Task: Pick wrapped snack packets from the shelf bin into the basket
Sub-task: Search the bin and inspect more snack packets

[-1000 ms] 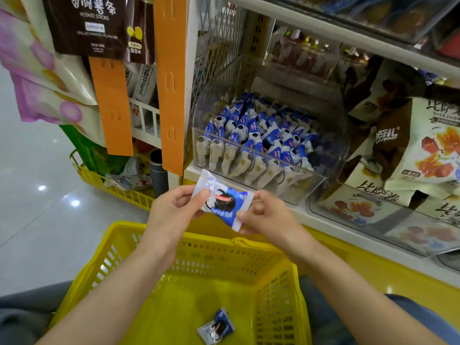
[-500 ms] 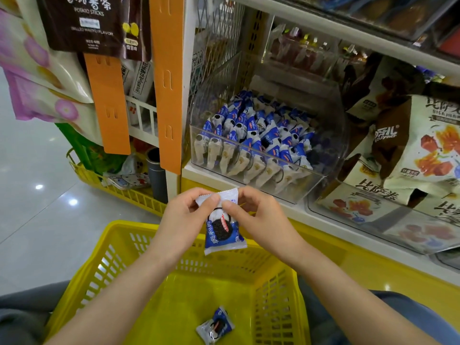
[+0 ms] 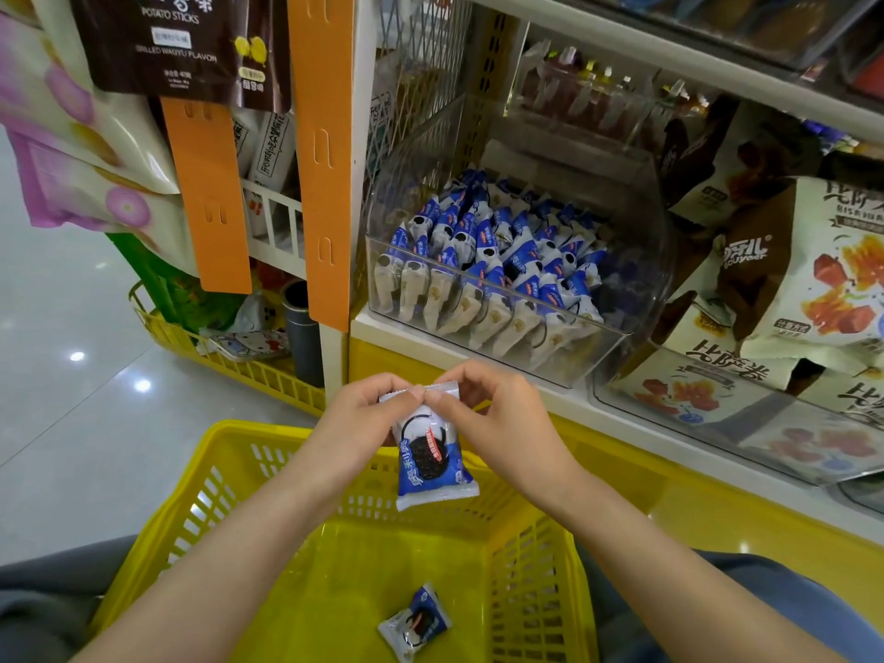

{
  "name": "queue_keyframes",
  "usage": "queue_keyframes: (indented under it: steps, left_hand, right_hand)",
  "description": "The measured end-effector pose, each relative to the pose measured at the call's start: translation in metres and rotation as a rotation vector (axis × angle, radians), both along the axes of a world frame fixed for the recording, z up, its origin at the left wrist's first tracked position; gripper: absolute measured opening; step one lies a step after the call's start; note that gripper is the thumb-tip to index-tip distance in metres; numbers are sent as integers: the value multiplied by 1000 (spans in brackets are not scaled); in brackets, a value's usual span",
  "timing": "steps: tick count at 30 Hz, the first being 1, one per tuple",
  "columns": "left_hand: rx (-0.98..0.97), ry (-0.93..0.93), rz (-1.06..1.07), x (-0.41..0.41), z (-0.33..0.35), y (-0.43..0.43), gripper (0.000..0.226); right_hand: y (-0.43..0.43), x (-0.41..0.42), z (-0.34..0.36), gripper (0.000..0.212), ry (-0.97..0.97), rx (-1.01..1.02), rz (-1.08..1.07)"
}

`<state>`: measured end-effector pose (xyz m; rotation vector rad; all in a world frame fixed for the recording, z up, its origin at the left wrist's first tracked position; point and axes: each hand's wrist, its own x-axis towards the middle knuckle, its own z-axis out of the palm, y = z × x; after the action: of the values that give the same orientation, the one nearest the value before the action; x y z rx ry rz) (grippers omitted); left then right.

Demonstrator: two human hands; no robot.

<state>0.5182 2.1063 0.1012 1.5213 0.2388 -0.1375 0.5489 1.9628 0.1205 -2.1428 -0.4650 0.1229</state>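
Observation:
A blue and white snack packet (image 3: 430, 459) with a dark cookie picture hangs upright above the yellow basket (image 3: 229, 476). My left hand (image 3: 368, 423) and my right hand (image 3: 497, 423) both pinch its top seam, thumbs meeting in the middle. A second packet (image 3: 415, 622) of the same kind lies on the basket floor. The clear shelf bin (image 3: 588, 356) behind my hands holds several rows of the same packets (image 3: 483, 265).
Large snack bags (image 3: 813, 289) fill the shelf to the right of the bin. Orange strips (image 3: 325, 160) and hanging bags (image 3: 182, 40) are at the left. A second yellow basket (image 3: 225, 361) sits on the floor at the left.
The packet has turned from lying sideways between my hands to hanging upright. Both hands have come together at its top edge and dropped slightly toward the basket.

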Motion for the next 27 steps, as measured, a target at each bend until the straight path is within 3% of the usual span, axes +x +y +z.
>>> queue_keyframes:
  steps: [4,6,12,13,17,20,23,27]
  left_hand:
    - [-170,61,-50,2,4,2,21]
    - [-155,75,-53,2,3,0,18]
    - [442,-27,53,5,-10,2,11]
    - [403,-7,30,6,-11,2,17]
    - [-176,225,6,8,1,0,51]
    - [-419,173,77,8,3,5,47]
    - [-354,98,154,8,5,7,26]
    - [-250,86,164,9,5,6,19]
  right_hand:
    - [-4,-3,4,7,-253,-149,60]
    - [-6,-4,5,6,-327,-214,59]
    - [-8,6,7,9,-186,69,-189]
    - [-8,7,8,10,-152,115,-195]
    - [-7,2,10,5,-265,77,-23]
    - [-8,-1,8,4,-399,-44,163]
    - [-8,-3,6,10,-410,-188,258]
    - [-2,-4,7,21,-105,-21,37]
